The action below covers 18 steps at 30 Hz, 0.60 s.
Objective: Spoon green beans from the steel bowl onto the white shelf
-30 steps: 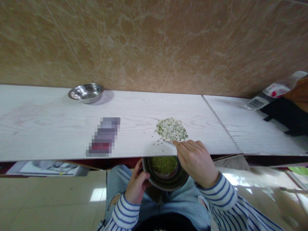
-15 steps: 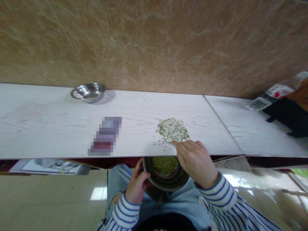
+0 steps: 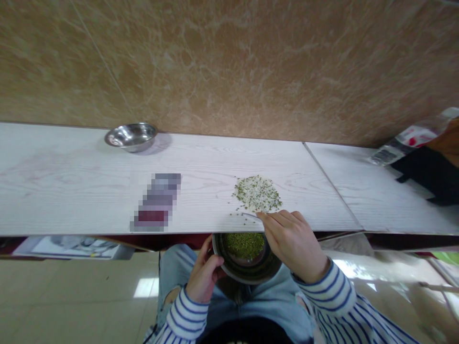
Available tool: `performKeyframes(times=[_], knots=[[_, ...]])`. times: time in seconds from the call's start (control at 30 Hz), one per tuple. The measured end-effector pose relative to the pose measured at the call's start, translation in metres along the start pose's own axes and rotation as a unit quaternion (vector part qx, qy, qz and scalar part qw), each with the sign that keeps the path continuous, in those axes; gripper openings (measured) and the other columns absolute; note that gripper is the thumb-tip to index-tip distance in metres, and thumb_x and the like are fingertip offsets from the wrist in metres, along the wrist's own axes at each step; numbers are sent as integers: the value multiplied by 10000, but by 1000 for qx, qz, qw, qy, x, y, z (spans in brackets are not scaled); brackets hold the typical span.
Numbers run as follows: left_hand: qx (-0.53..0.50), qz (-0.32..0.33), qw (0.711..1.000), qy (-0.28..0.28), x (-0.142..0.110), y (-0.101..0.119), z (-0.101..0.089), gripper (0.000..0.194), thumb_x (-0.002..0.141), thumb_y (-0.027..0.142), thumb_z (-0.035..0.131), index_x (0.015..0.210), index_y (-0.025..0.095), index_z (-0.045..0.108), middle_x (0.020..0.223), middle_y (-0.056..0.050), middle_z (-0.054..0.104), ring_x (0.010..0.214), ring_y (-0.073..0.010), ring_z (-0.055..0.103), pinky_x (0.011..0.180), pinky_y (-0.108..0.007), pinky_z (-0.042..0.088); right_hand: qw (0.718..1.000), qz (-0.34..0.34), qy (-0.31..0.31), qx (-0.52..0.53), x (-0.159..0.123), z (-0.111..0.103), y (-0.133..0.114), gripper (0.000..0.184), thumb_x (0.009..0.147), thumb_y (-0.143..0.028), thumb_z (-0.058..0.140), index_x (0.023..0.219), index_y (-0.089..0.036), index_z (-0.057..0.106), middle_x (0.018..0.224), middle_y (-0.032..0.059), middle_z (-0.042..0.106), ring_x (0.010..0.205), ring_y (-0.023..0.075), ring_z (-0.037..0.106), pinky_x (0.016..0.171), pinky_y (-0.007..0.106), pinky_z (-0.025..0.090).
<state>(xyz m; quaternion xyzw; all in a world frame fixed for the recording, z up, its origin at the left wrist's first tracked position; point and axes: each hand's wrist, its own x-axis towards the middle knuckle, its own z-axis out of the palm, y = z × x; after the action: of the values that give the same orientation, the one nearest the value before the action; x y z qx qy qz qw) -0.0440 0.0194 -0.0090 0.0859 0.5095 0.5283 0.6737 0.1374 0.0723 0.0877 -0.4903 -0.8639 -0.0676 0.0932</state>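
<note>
My left hand (image 3: 206,274) grips the left rim of a metal bowl (image 3: 244,277), thumb on the near side. Green mung beans (image 3: 245,245) lie inside this bowl, which is held just below the table's front edge. Over the bowl's right side, my right hand (image 3: 292,241) is closed around a thin silver metal tool (image 3: 251,216). Most of the tool is hidden by the fingers, so its kind is unclear. Its end points left, among a few loose beans near the edge. Just beyond lies a mixed pile of white grains and green beans (image 3: 258,193).
An empty steel bowl (image 3: 132,138) stands at the back left, near the marbled wall (image 3: 229,67). A blurred-out flat object (image 3: 156,203) lies on the white table (image 3: 204,167). To the right are a plastic package (image 3: 398,145) and a black item (image 3: 426,174).
My right hand and the tool's end have shifted very slightly toward me. The bowl, the pile and my left hand look nearly unchanged.
</note>
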Motion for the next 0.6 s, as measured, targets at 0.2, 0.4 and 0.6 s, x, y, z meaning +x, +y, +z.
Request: performKeyframes(times=[0.2,0.4,0.6], knots=[[5,7,1000,9,-1,1,2,591,534,134,580,1110,247,506,937,-3,588,671,-141,541,472,-252,435,1000,-2,0,1,5,0,-4,280,848,-175,450,1106,-193,559,822,38,630,802,160,512,701,300,291],[3,13,1000,9,-2,2,1,595,536,130,580,1117,232,496,864,-3,606,670,-145,541,485,-251,443,1000,11,-1,-6,10,5,-4,294,843,-182,457,1118,-184,561,815,43,631,787,163,509,682,300,274],[3,14,1000,3,0,1,-1,585,544,131,580,1113,241,499,909,-4,590,659,-135,533,462,-239,434,999,49,13,-20,6,6,5,309,849,-167,422,1125,-171,561,775,45,628,776,164,511,678,299,273]])
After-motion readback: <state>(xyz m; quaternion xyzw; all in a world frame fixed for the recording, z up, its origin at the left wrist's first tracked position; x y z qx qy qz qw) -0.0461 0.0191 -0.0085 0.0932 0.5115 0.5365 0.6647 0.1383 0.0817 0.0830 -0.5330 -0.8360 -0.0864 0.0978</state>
